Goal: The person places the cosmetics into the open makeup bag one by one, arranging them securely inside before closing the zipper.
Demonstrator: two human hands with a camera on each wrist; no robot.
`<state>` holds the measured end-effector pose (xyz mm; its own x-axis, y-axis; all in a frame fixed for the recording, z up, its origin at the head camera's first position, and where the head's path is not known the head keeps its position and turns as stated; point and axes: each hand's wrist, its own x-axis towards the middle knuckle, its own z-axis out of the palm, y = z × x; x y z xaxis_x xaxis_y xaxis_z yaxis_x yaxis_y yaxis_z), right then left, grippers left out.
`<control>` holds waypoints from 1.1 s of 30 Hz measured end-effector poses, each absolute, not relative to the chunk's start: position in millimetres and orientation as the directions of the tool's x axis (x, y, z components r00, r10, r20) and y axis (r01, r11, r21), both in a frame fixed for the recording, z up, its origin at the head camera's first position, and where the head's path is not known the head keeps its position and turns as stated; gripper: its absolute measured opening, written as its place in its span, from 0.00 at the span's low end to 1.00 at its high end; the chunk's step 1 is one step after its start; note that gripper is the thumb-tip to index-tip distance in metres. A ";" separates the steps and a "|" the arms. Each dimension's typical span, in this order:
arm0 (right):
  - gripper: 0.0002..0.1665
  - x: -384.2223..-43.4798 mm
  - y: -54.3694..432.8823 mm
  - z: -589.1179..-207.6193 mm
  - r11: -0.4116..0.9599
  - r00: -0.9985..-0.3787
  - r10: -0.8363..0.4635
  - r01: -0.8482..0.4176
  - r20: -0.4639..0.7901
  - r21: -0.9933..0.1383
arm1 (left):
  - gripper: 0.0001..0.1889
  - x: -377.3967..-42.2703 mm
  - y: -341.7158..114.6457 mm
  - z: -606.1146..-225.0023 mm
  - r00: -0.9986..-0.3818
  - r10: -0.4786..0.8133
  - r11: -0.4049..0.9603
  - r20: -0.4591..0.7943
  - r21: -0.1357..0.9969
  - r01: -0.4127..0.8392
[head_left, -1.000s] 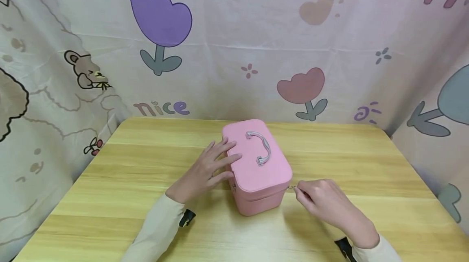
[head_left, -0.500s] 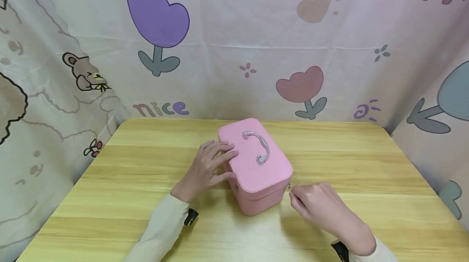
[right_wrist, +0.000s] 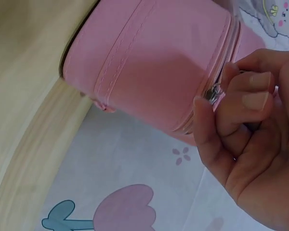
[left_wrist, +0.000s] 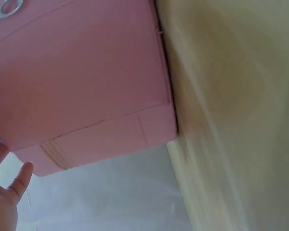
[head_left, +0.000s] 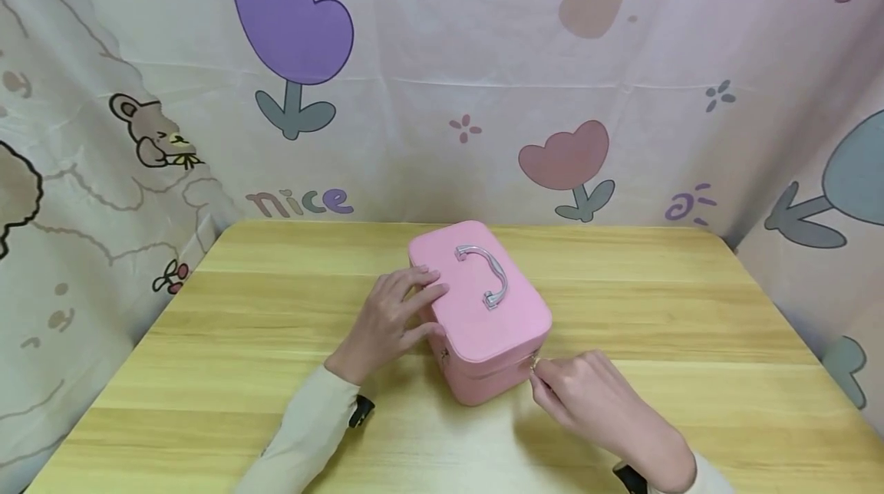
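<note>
A pink case with a rounded lid stands upright on the table, a silver carry handle on top. My left hand rests on its left side, fingers spread over the lid's edge; the left wrist view shows only part of that hand by the pink wall. At the case's near right corner, my right hand pinches a zipper pull. The metal zipper slider sits on the seam under the lid, its tab mostly hidden by the fingers. Another silver zipper pull shows on the left side.
The light wooden table surrounds the case. Behind it hangs a patterned cloth with tulips and a bear, which also runs along both sides. A black strap shows at the left wrist.
My right hand has slid the zipper pull round the near right corner, leftward onto the front. The case has shifted slightly left, with the left hand staying on it.
</note>
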<state>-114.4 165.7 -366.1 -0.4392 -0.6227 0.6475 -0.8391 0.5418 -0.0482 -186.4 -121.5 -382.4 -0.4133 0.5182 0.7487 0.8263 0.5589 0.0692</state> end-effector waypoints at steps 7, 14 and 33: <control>0.26 -110.3 159.3 -364.8 0.518 -0.428 -0.636 -0.853 0.643 -0.055 | 0.34 -184.4 -117.8 -383.4 -0.408 0.500 0.587 0.763 0.048 0.808; 0.26 -105.3 153.1 -366.7 0.468 -0.399 -0.656 -0.881 0.641 -0.068 | 0.35 -182.5 -112.4 -385.0 -0.371 0.489 0.609 0.789 -0.005 0.793; 0.26 -94.8 134.2 -374.0 0.443 -0.354 -0.690 -0.896 0.631 -0.019 | 0.35 -175.5 -100.0 -385.9 -0.339 0.453 0.648 0.824 -0.043 0.761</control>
